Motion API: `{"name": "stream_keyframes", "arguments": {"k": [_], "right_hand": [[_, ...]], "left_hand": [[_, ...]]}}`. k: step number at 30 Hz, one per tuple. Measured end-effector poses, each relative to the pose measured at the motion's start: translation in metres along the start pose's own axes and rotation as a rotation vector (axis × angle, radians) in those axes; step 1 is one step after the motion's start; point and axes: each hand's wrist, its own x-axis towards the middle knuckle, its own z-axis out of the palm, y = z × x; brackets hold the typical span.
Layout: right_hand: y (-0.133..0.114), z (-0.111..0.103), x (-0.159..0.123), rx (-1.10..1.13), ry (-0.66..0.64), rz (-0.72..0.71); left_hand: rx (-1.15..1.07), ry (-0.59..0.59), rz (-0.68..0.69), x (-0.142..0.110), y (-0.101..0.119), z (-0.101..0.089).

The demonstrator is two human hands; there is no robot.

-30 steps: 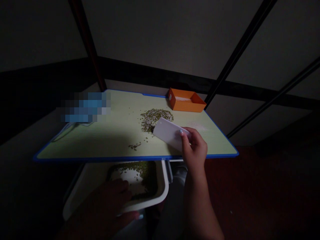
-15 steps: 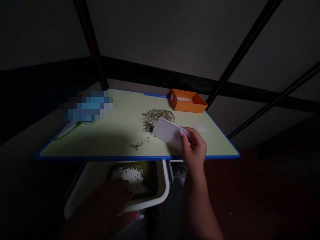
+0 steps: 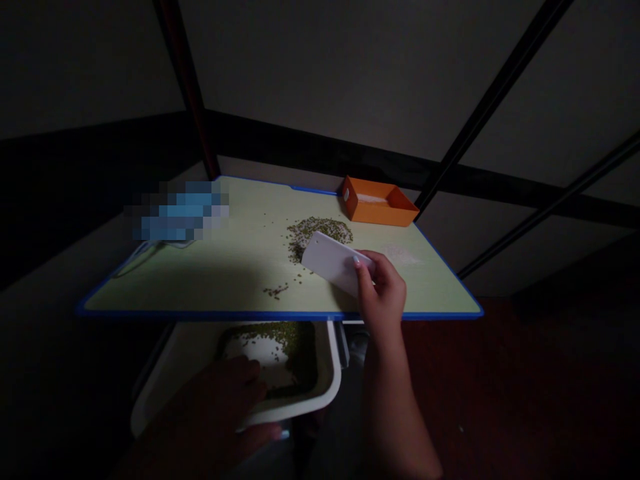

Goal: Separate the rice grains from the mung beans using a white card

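My right hand [image 3: 384, 293] grips a flat white plastic scraper [image 3: 331, 261], thumb on its upper face. The scraper's far left end meets the near side of a spread of small green beans [image 3: 327, 228] on the pale tabletop [image 3: 245, 213]. A few darker bits [image 3: 275, 291] lie apart, nearer the front edge. Below that edge, my left hand [image 3: 225, 387], in deep shadow, holds the near rim of a white basin [image 3: 334, 380], fingers inside and thumb outside. More green beans [image 3: 300, 353] lie in the basin, mostly along its right and far sides.
An orange box [image 3: 384, 213] with white grains inside stands at the tabletop's back right. Some pale grains [image 3: 400, 255] lie scattered in front of it. At the left is a blurred blue object [image 3: 185, 210] with a cable. Blue edging [image 3: 280, 316] borders the tabletop; dark walls stand behind.
My right hand has shifted slightly left with the scraper, along the near side of the beans. My left hand stays on the basin rim. The view has moved a little.
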Motion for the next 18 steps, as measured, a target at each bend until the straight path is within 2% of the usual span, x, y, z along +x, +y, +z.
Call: {"name": "stream_keyframes", "arguments": {"k": [6,13,18], "right_hand": [[0.000,0.005,0.002,0.064,-0.051,0.008],[0.001,0.001,0.005,0.112,-0.087,0.049],[0.000,-0.004,0.009,0.148,-0.144,0.065]], "left_hand": [[0.026,0.044,0.031,-0.003,-0.003,0.009],[0.041,0.055,0.072,0.002,0.002,-0.007],[0.015,0.020,0.033,0.005,0.005,-0.010]]}}
